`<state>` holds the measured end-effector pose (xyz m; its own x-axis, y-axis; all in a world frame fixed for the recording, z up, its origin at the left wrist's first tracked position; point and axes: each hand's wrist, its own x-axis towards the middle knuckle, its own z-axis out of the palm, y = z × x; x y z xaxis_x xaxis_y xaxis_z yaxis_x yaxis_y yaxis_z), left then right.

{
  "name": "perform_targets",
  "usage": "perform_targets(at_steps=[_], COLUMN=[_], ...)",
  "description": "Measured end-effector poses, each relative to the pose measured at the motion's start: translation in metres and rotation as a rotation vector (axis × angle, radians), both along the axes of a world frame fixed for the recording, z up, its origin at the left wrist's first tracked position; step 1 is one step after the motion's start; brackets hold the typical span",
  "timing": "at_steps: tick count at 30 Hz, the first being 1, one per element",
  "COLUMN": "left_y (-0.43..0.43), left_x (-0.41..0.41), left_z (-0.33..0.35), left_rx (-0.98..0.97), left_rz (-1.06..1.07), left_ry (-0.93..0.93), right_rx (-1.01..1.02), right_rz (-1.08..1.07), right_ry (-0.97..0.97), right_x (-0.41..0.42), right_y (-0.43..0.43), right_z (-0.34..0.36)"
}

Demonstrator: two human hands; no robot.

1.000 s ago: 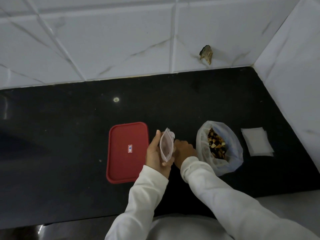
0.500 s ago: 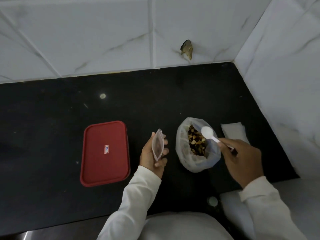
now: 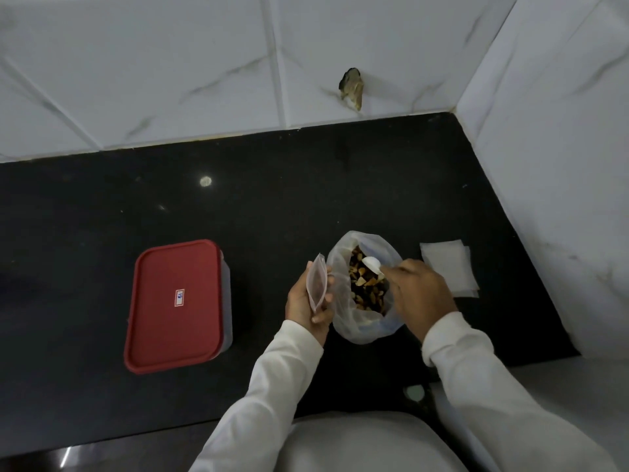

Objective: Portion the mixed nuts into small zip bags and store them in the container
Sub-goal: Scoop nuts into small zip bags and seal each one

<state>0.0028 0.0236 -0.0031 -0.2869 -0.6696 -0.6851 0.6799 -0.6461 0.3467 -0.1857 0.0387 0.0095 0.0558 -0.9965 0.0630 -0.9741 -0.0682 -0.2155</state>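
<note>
Container (image 3: 177, 304) sits left on the surface (image 3: 272, 206); nut bag (image 3: 340, 321) to its R, spoon (image 3: 371, 264) inside. Zip bag stack (image 3: 446, 267) lies R of nut bag, by the wall (image 3: 561, 165).

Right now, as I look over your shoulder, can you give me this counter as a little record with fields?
Left hand: holds a small zip bag upright beside the nut bag
Right hand: grips a white spoon, its bowl down in the nuts
Nut bag: open, standing on the black counter
Container: red lid on, to the left of both hands
Spare bags: flat pile to the right of the nut bag
</note>
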Motion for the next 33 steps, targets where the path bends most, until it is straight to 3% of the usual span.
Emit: perform_targets(at_steps=[5, 11, 21, 27, 33], left_y=[-0.002, -0.002, -0.003, -0.004, -0.004], left_x=[-0.007, -0.010, -0.015, -0.015, -0.015], left_z=[-0.005, -0.018, -0.028, -0.033, -0.030], left_rx=[-0.021, -0.012, 0.026, -0.003, 0.006], left_rz=[0.004, -0.014, -0.014, -0.054, -0.060], left_ry=[-0.074, -0.073, -0.065, -0.031, -0.040], right_rx=[0.137, 0.167, 0.233, 0.352, 0.506], right_rz=[0.056, 0.045, -0.018, -0.266, -0.342], right_ry=[0.071, -0.155, -0.322, -0.541, -0.659], right_x=[-0.001, 0.000, -0.008, -0.003, -0.001], right_y=[-0.008, -0.003, -0.005, -0.013, -0.012], right_z=[-0.015, -0.015, -0.005, -0.010, -0.001])
